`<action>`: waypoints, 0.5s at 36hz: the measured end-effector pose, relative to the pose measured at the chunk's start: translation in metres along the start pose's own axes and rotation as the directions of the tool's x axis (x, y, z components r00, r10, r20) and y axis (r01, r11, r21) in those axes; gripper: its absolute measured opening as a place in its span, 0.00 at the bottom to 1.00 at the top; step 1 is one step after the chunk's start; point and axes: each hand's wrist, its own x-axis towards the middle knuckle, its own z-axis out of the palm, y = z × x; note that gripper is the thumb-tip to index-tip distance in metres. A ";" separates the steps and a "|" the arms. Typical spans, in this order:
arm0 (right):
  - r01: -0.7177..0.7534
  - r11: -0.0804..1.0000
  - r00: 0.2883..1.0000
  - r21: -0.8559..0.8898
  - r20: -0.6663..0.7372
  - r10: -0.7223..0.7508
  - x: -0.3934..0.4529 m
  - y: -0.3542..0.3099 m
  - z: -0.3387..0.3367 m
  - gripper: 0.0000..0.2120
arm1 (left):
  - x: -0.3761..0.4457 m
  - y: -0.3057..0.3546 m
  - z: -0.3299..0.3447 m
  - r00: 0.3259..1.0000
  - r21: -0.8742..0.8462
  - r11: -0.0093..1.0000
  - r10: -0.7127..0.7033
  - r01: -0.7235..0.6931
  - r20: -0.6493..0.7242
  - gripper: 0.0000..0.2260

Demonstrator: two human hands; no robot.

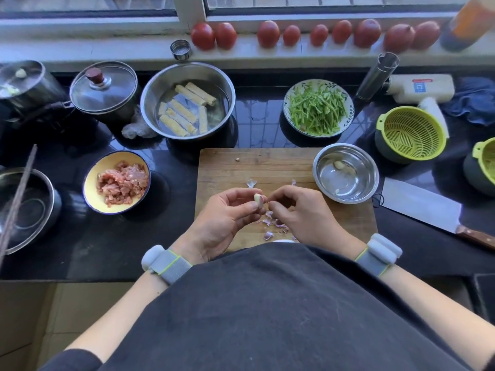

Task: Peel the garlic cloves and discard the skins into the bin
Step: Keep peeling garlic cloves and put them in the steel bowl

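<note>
Over the board [230,162], the left hand [227,218] pinches a clove [258,200]; the right hand [300,210] pinches at its skin. Small, firm, probably slick once bare; skin papery, best caught at the tip.

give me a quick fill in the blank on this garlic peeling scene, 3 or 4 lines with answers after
1. The left hand pinches a garlic clove above the wooden ____.
2. Peeled cloves lie in the small steel bowl to the ____ of the hands.
3. Purple garlic skins lie scattered on the board, not yet in a ____.
4. The yellow bowl holds minced ____.

Missing words: cutting board; right; bin; meat
</note>
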 end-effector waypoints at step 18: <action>-0.120 0.992 0.991 -0.023 0.051 0.121 0.001 -0.015 -0.008 0.03 | 0.002 -0.007 0.003 0.967 0.403 0.888 0.255 -0.221 -0.030 0.07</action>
